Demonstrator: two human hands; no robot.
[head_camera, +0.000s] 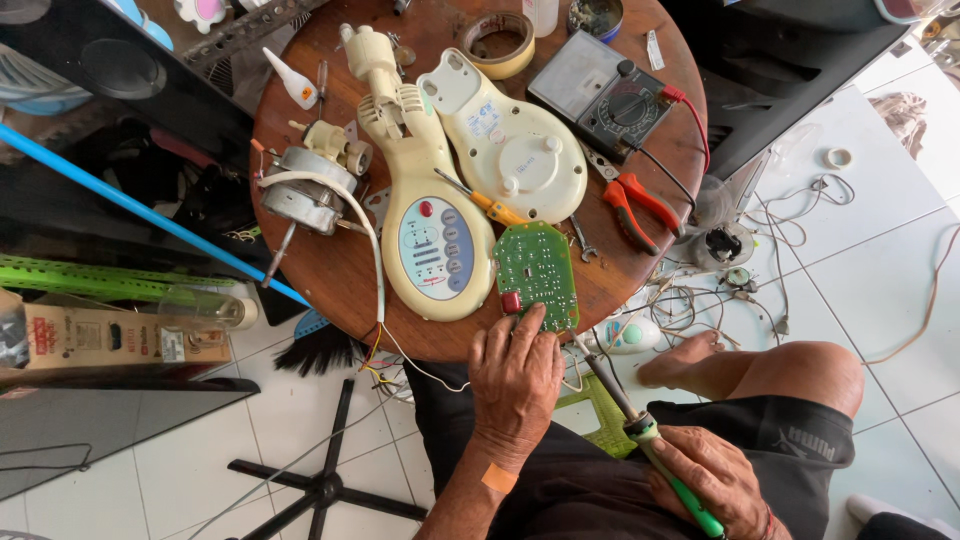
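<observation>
My left hand (514, 378) rests at the near edge of a round wooden table (330, 270), its fingertips on the near end of a green circuit board (536, 268). My right hand (712, 480) grips the green handle of a soldering iron (630, 420); its tip points toward the board's near right corner. Beside the board lies a cream fan base cover with a control panel (432, 240), and behind it a second cream base shell (510, 145). A yellow-handled screwdriver (485, 203) lies across the two shells.
On the table: a fan motor (308, 190), a multimeter (605, 95), red-handled pliers (632, 207), a tape roll (497, 40), a glue bottle (290, 78). Loose wires and small parts (720, 270) lie on the tiled floor at right. A blue pole (130, 205) crosses at left.
</observation>
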